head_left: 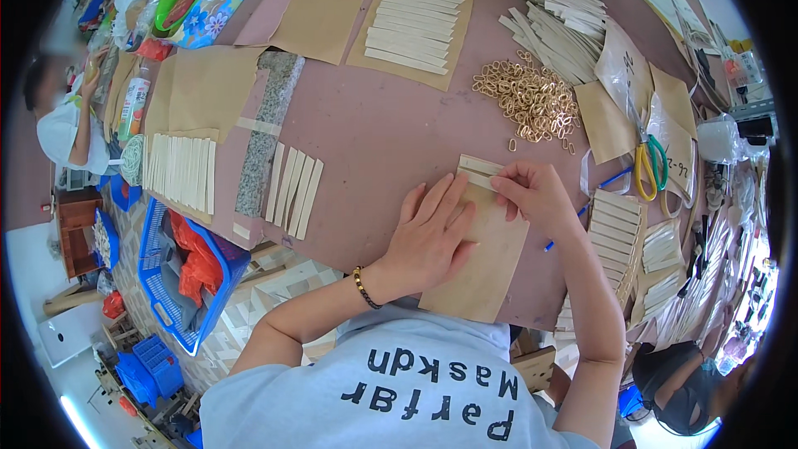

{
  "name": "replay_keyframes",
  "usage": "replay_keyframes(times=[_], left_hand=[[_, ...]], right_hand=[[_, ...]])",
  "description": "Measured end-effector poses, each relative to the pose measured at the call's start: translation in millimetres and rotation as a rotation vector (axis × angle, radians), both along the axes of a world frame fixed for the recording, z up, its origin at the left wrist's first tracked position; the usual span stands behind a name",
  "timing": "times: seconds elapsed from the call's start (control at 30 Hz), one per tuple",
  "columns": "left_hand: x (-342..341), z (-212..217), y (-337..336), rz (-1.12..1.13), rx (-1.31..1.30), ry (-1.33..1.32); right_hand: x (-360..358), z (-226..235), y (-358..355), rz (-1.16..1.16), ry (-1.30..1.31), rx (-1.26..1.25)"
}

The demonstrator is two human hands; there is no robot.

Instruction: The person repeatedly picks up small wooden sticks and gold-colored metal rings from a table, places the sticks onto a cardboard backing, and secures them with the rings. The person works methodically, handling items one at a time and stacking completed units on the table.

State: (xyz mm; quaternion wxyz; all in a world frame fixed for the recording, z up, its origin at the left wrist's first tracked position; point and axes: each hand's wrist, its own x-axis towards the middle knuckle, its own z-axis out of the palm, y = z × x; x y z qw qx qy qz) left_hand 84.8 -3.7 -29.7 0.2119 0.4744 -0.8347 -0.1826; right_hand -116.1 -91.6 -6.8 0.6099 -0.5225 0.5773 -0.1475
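Our left hand [432,233] lies flat and open, palm down, pressing the brown paper sheet [486,270] against the tabletop [374,133]; it grips nothing, only pins. Our right hand [532,195] has its grip pinched closed on the pale strip [478,168] at the sheet's far end, fingertips touching both strip and paper.

The sheet sits near the tabletop's near edge, and its lower corner seems to reach or overhang that edge close to our body. If the left palm lifts or slides, we judge the sheet could swivel or slip off toward our lap, and the strip would end up crooked. A hard pull by the right fingers could also buckle the thin strip.

To the right, a stack of strips on paper [617,229] lies just beside our right forearm, with a blue pen [582,209] between; a wide elbow swing could knock them. Scissors [648,162] lie further right. Ahead, the pile of gold rings [528,100] lies near, easily scattered by a forward reach. To the left, bare tabletop gives open room before the loose strips [293,191].
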Motion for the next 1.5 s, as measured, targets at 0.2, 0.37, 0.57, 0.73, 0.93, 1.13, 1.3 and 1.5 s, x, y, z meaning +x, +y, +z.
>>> replay_keyframes(times=[0.2,0.37,0.57,0.73,0.93,1.13,1.3,1.5], left_hand=[[-1,-1,0,0.003,0.025,-0.041],[-2,-3,1,0.012,0.025,-0.033],[-3,0,0,0.012,0.051,-0.038],[-4,1,1,0.021,0.049,-0.041],[-3,-3,4,0.044,0.086,0.015],[-28,-55,13,0.221,-0.004,0.432],[-6,-28,9,0.089,-0.180,0.030],[-5,-29,14,0.098,-0.202,-0.001]], right_hand=[[-4,9,5,-0.070,0.030,-0.010],[-21,10,16,-0.128,0.172,-0.126],[-24,-3,20,-0.128,0.215,-0.228],[-24,-6,18,-0.113,0.272,-0.296],[-4,7,30,0.096,0.655,-0.613],[98,39,40,0.709,0.244,-1.106],[177,3,35,0.970,0.215,-1.192],[208,-29,36,1.056,0.167,-1.168]])
